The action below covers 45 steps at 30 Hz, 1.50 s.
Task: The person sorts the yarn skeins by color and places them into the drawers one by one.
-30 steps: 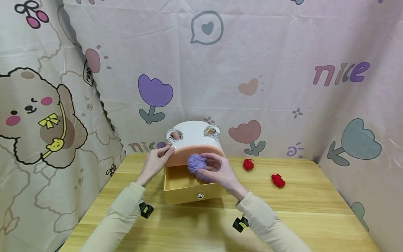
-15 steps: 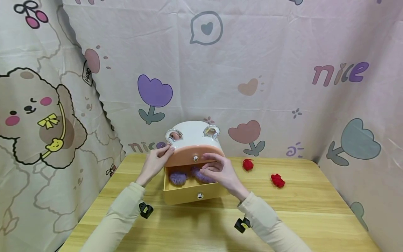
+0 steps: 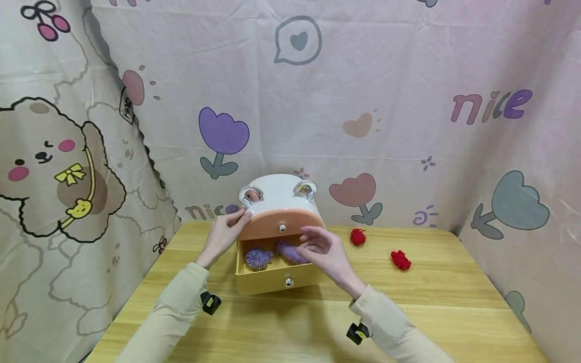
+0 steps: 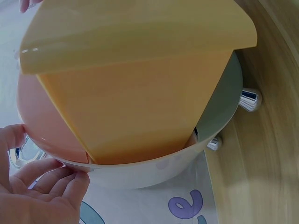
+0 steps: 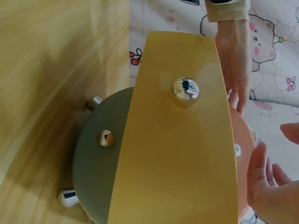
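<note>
Left hand (image 3: 223, 236) pinches the left rim of the small white cabinet (image 3: 279, 191); right hand (image 3: 328, 256), thumb and fingers apart, hovers by the right side of the projecting yellow drawer (image 3: 268, 283), where a left pompom (image 3: 258, 259) and right pompom (image 3: 289, 252), both purple, lie

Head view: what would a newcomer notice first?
Probably the white cabinet in the middle, its yellow drawer open with two purple yarn bundles inside, the left hand and right hand either side. Next, two red yarn bundles on the table to the right. The cartoon bear on the left curtain stands out too.
</note>
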Tool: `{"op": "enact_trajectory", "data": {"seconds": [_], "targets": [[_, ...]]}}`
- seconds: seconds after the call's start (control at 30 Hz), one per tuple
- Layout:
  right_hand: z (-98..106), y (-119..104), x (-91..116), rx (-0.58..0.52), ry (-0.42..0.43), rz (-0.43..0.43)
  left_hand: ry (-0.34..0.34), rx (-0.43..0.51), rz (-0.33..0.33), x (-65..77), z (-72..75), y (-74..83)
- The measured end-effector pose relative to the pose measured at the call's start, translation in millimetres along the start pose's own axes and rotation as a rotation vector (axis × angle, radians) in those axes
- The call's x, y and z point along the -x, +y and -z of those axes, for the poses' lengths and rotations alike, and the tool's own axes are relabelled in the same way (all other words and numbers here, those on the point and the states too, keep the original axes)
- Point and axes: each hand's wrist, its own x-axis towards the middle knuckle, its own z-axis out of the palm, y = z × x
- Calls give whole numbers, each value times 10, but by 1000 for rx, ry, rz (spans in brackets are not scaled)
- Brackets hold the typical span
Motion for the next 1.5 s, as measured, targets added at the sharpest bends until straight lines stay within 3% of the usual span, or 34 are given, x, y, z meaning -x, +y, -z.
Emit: {"op": "enact_trajectory", "data": {"seconds": [0.6,1.3,1.5], "targets": [[39,114,249,138,138,63,-5,2,2,-4,8,3],[-227,494,502,151,109,-23,-5,15,1,-4,3,-1],[-298,585,525,207,106,6,-12,14,13,1,4,-1]]}}
